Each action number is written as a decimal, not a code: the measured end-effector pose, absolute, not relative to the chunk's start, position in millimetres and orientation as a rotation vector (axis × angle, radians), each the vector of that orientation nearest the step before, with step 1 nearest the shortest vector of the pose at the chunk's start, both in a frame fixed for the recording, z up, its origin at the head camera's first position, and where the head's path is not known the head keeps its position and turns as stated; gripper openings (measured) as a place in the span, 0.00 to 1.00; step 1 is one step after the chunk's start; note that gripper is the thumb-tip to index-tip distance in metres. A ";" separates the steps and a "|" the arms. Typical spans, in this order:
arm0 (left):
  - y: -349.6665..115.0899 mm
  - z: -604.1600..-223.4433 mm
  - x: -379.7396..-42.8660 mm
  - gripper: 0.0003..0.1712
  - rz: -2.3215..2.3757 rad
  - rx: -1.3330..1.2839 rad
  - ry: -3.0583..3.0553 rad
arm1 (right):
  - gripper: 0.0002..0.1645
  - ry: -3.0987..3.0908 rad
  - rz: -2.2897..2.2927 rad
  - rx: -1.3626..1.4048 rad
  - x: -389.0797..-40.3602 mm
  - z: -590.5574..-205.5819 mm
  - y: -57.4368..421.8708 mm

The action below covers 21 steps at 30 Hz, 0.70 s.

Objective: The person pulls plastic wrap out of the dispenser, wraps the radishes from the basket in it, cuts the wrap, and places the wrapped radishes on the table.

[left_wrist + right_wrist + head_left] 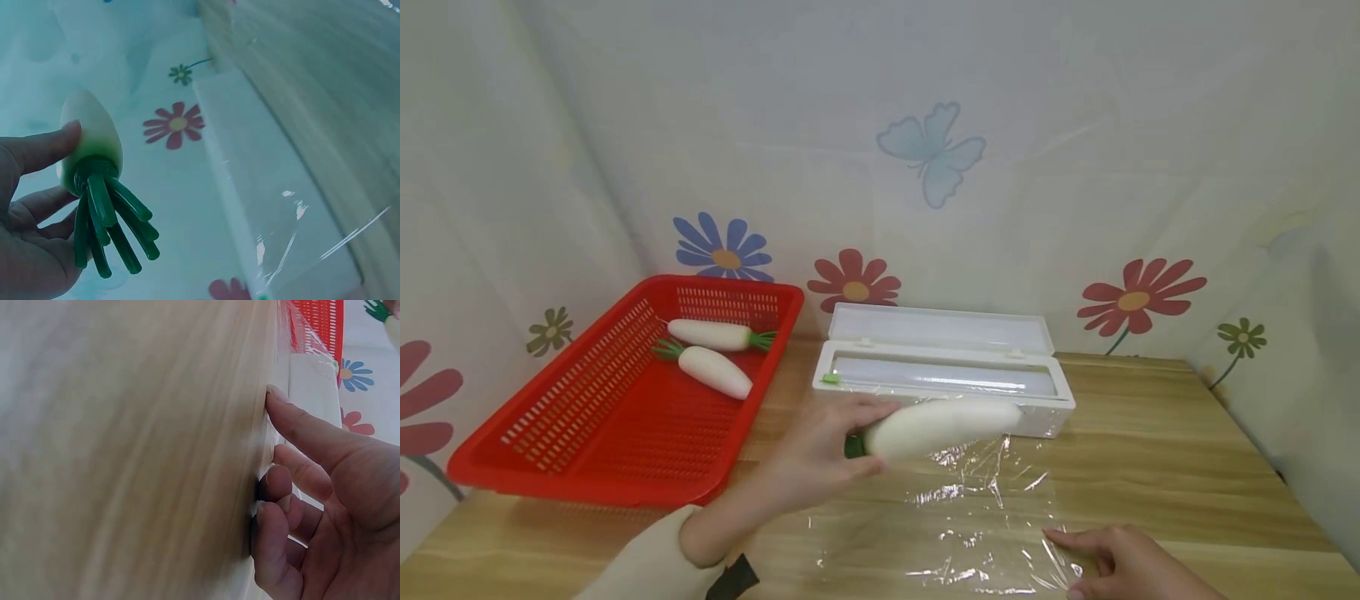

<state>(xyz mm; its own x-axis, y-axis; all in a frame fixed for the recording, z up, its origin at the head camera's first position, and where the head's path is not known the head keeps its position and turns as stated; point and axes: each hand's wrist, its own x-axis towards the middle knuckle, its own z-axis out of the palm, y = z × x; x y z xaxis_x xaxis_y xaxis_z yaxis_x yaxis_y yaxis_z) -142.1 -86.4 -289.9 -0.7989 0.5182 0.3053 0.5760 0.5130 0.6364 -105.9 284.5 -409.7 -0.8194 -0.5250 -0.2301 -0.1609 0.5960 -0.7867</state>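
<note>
My left hand (838,446) holds a white radish (943,425) by its leafy end, thumb and fingers round it. Green stalks (115,219) stick out past the palm in the left wrist view. In the head view the radish lies nearly level, overlapping the front of the wrap box and a sheet of clear cling film (970,517). That film stretches from the box toward me over the table. At its near right part, my right hand (1123,562) rests with fingertips at the film and table. From the right wrist view, the thumb (306,428) stands apart from the bent fingers.
A white wrap box (940,404) with a raised lid (940,327) stands at the back, a film roll (943,375) inside. On the left, a red basket (730,467) holds two white radishes (715,371). A flowered cloth (1037,208) hangs behind the wooden table (1187,467).
</note>
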 end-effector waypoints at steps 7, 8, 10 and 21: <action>-69.9 -328.6 -158.0 0.29 -1.097 -1.105 -2.727 | 0.36 2.407 -1.090 -0.578 -106.4 -410.7 284.6; -68.6 -333.4 -160.2 0.29 -1.081 -1.117 -2.735 | 0.36 2.406 -1.095 -0.588 -106.6 -411.2 284.4; -66.9 -341.7 -163.9 0.29 -1.060 -1.131 -2.756 | 0.36 2.403 -1.101 -0.607 -107.3 -412.1 284.0; -64.9 -371.7 -178.4 0.29 -1.057 -1.153 -2.879 | 0.37 2.419 -1.060 -0.606 -108.4 -410.6 284.3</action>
